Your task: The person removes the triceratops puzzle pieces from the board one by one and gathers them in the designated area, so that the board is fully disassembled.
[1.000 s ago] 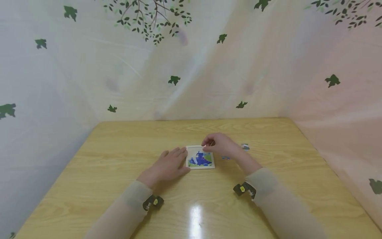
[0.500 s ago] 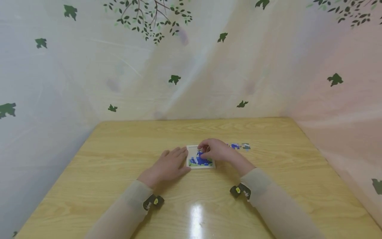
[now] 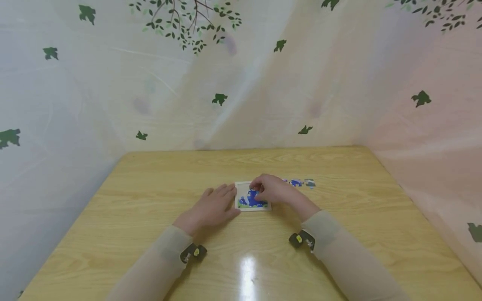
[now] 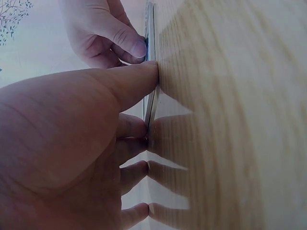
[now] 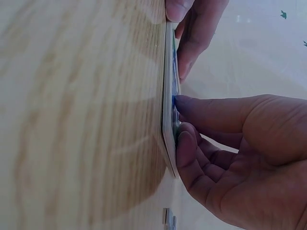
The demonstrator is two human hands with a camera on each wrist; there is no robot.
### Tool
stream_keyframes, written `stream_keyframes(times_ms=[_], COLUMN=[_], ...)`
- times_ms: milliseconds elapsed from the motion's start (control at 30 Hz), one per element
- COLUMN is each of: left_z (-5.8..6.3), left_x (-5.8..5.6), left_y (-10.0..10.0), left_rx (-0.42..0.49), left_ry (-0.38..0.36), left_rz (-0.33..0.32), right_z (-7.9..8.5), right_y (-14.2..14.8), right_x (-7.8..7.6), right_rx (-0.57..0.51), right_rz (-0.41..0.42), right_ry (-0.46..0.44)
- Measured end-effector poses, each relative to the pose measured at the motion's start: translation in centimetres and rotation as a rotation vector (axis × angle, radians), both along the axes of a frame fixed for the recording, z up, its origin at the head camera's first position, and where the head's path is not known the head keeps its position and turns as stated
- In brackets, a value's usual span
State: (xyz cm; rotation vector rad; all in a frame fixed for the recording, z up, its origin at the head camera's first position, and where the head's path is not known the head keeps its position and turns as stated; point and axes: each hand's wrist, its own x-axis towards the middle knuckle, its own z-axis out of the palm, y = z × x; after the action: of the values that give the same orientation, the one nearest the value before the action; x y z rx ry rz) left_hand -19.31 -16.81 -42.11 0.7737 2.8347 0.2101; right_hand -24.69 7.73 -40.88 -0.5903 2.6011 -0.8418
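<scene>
Head view: my left hand (image 3: 212, 207) lies spread and palm down, thumb and fingertips against the near and left edges of a flat puzzle tray (image 3: 242, 190). My right hand (image 3: 273, 188) is bent over the tray's right half, its thumb on the picture in the right wrist view; I cannot tell whether a piece is pinched there. The tray is thin and squarish, pale-rimmed, with a blue figure (image 3: 250, 200) on green. Loose interlocking pieces (image 3: 296, 183) lie beyond my right hand on the glossy, wood-grained counter (image 3: 150, 200). Behind hangs pale, creased cloth (image 3: 169, 104) printed with green leaves.
</scene>
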Motion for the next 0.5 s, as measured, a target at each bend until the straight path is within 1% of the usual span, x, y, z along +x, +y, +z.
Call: stream_keyframes(times_ms=[333, 500], left_z=[-0.04, 0.04], left_x=[-0.15, -0.11], left_y=[-0.08, -0.14], left_rx=[-0.005, -0.001], left_ry=[-0.005, -0.008], left_rz=[-0.001, -0.002], right_z=[0.00, -0.04], right_y=[-0.02, -0.07], right_x=[-0.08, -0.07], right_rx=[0.014, 0.000], right_rz=[0.011, 0.016], right_ry=[0.015, 0.026])
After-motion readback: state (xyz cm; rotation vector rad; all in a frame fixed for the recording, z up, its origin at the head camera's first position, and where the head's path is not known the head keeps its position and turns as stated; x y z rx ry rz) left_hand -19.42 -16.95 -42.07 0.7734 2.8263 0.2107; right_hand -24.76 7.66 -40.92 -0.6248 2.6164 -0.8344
